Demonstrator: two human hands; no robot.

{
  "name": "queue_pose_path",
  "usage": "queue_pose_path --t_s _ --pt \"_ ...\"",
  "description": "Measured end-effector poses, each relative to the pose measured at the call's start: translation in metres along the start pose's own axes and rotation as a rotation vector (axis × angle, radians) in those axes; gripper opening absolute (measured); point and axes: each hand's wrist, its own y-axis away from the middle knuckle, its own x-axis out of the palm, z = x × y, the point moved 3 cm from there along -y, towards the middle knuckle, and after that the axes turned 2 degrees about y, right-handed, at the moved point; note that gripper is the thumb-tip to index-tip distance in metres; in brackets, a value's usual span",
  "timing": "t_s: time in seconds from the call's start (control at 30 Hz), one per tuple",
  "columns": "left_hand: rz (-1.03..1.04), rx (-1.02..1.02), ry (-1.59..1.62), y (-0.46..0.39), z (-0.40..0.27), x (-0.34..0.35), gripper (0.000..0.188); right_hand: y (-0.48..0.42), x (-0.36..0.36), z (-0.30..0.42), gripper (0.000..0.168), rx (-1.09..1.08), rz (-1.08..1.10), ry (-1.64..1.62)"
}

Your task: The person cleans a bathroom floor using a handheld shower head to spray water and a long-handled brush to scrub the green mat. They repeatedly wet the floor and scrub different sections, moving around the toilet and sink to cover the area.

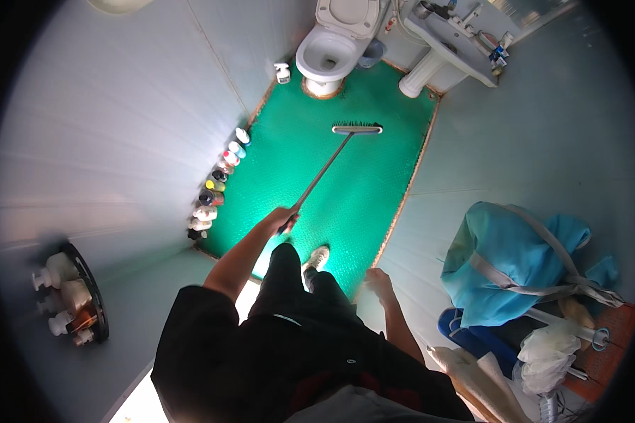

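My left hand (286, 219) is closed around the lower end of the long handle of a floor scrub brush (317, 178). The handle slants up and to the right to a wide brush head (357, 129), whose dark bristles face the toilet. That head lies over the green textured floor (317, 143), a little short of the toilet (328, 55). By the right wall, my right hand (379, 283) hangs at my side with its fingers curled; no object shows in it. One light shoe (317, 258) of mine is visible on the floor.
Several bottles (214, 185) line the left wall, and a spray bottle (282, 73) stands beside the toilet. A pedestal sink (455, 42) and small bin (372, 54) are at the far end. A blue bag (508, 259) hangs at right; a corner shelf (87, 291) holds toiletries at left.
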Motion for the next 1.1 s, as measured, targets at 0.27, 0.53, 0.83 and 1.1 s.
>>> queue_pose_path --t_s 0.27,0.53,0.83,1.1 --pt "-0.231 -0.119 -0.226 0.09 0.022 -0.134 0.039 -0.052 0.004 0.061 0.024 -0.086 -0.196 -0.009" --pt "-0.261 -0.221 -0.817 0.02 -0.025 -0.328 0.049 -0.094 0.093 0.109 0.023 0.059 -0.313 -0.129" --pt "0.177 0.734 -1.759 -0.205 -0.168 -0.294 0.03 -0.075 0.183 0.177 0.027 0.154 -0.38 -0.275" --pt "0.169 0.085 -0.742 -0.156 -0.22 -0.282 0.059 -0.069 0.2 0.195 0.026 0.113 -0.478 -0.406"
